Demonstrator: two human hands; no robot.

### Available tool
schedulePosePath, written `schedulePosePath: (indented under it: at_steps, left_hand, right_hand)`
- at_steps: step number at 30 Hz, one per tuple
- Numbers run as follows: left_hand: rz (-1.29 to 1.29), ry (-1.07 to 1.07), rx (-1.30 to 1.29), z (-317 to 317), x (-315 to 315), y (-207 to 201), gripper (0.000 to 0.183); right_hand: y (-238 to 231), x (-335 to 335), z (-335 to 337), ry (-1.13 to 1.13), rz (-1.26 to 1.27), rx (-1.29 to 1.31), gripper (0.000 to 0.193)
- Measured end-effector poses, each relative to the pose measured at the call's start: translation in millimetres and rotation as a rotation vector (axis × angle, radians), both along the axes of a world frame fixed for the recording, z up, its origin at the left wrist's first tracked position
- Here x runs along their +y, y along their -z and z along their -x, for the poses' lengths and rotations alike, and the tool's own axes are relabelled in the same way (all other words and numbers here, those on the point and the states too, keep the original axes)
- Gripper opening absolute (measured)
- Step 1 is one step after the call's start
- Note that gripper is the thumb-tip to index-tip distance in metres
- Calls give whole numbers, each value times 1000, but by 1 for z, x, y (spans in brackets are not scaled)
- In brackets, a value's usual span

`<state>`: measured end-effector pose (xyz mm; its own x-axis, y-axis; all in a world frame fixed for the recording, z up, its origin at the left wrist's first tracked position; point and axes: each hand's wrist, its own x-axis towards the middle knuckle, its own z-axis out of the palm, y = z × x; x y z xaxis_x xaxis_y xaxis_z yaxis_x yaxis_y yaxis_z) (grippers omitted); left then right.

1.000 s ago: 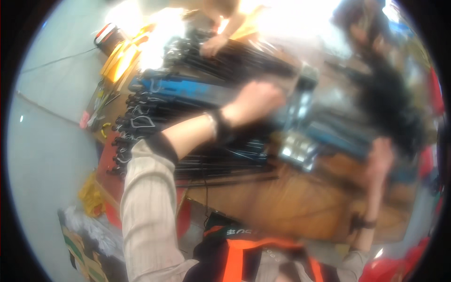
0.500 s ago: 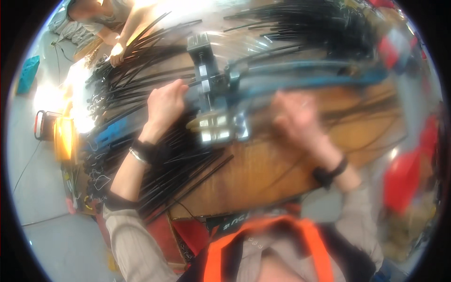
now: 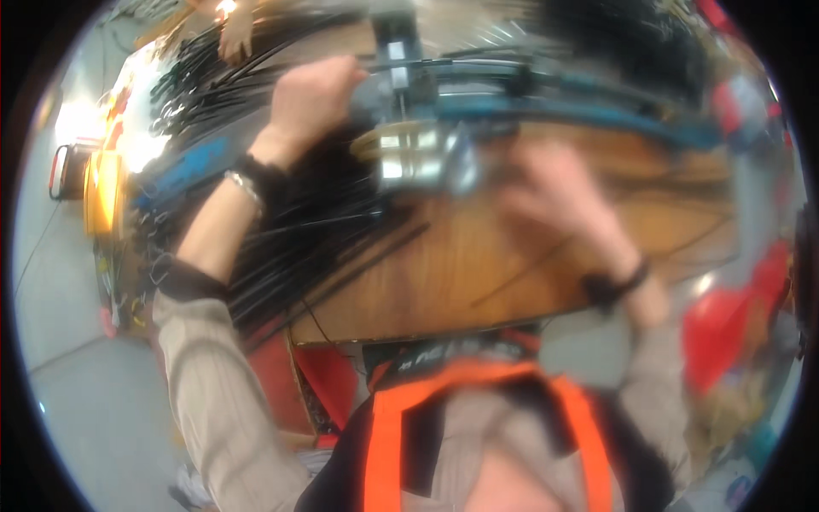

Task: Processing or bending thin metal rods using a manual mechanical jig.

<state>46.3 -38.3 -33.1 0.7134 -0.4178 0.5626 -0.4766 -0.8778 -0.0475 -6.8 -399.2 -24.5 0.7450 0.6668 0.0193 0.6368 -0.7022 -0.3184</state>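
Observation:
My left hand (image 3: 312,101) is closed in a fist just left of a metal fixture (image 3: 408,158), above a heap of black rods (image 3: 299,252). What its fingers hold, if anything, is hidden; a thin dark rod (image 3: 424,62) lies level with its knuckles and crosses the fixture. To the right of the fixture, my right hand (image 3: 553,183) hangs over the wooden tabletop, its fingers smeared by motion. Beyond that hand, a blue bar (image 3: 597,119) stretches rightward from the fixture.
More black rods (image 3: 618,51) are piled at the far right. At the far left, another person's hand (image 3: 236,41) is over the rods. A yellow container (image 3: 104,192) stands left of the wooden table (image 3: 409,286). Red material (image 3: 725,328) lies at the right.
The view has shifted, so the fixture and table sit higher in the picture. My left hand remains a fist beside the fixture; my right hand stays right of it, still blurred.

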Motion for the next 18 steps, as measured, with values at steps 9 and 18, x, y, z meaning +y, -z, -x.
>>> schedulePosePath:
  at_steps: [9,18]
  left_hand:
    - [-285,-225,-235,33,46,-8,13]
    - [-38,38,331,173,7,21,23]
  right_hand:
    - [39,9,93,-470,94,132,24]
    - [49,55,56,-152,-400,379,24]
